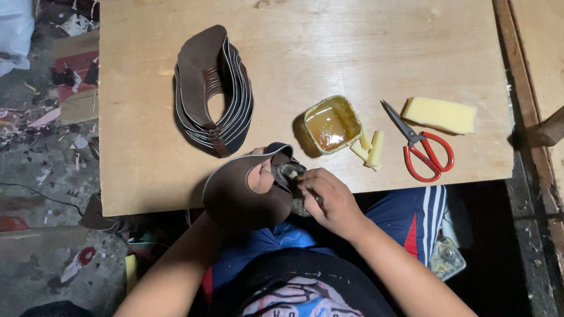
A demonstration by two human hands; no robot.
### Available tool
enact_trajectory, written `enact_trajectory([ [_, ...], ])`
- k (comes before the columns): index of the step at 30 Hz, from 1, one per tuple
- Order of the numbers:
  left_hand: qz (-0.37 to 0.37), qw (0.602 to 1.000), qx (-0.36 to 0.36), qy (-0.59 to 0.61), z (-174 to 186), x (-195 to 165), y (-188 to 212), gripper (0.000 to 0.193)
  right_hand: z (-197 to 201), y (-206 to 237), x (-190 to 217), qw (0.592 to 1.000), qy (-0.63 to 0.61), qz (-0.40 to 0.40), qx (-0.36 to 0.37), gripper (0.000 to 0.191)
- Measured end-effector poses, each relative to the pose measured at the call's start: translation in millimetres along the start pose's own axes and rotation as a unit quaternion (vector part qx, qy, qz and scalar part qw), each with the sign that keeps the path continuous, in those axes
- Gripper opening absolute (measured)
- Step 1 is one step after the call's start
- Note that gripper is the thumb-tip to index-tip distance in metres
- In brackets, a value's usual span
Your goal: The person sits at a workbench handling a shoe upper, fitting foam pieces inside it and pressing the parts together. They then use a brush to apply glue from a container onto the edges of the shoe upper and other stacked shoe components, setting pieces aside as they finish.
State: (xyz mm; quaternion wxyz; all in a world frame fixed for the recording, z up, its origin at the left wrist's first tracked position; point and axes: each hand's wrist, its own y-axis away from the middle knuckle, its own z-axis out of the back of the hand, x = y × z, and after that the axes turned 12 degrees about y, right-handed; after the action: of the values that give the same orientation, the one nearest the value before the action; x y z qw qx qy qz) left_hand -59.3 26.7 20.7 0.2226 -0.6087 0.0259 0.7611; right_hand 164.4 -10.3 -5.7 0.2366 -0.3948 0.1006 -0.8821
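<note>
Two hands are busy at the near edge of the desk (147, 176), and both are mine. My left hand (260, 176) is under a brown leather upper piece (235, 196); the thumb comes up through the oval opening of the piece, and the fingers are curled around it from below, so they hold it firmly. The piece is half over the desk edge and half over my lap. My right hand (329, 199) is just beside it, fingers closed together on a small dark part at the strap of the same piece; what exactly they pinch I cannot tell, because it is too small and covered.

Farther on the desk, to the left, a stack of the same brown cut pieces (214, 94) lies curved, one on another. Near my right hand stands a small yellow tub of amber glue (332, 124), with some yellow foam strips (370, 149) touching its side. Red-handled scissors (420, 147) lie to the right of them, and a yellow foam block (439, 114) lies just beyond the scissors.
</note>
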Motion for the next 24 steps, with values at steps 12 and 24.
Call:
enact_trajectory([
  [12, 0.021, 1.0, 0.01, 0.005, 5.5, -8.6, 7.8, 0.021, 2.9, 12.9, -7.6, 0.994, -0.069, -0.048, 0.069, 0.019],
  [24, 0.03, 0.999, 0.005, -0.015, -2.1, 3.6, -11.7, 0.027, 6.4, 34.3, -34.1, 0.942, -0.208, -0.234, 0.122, 0.01],
])
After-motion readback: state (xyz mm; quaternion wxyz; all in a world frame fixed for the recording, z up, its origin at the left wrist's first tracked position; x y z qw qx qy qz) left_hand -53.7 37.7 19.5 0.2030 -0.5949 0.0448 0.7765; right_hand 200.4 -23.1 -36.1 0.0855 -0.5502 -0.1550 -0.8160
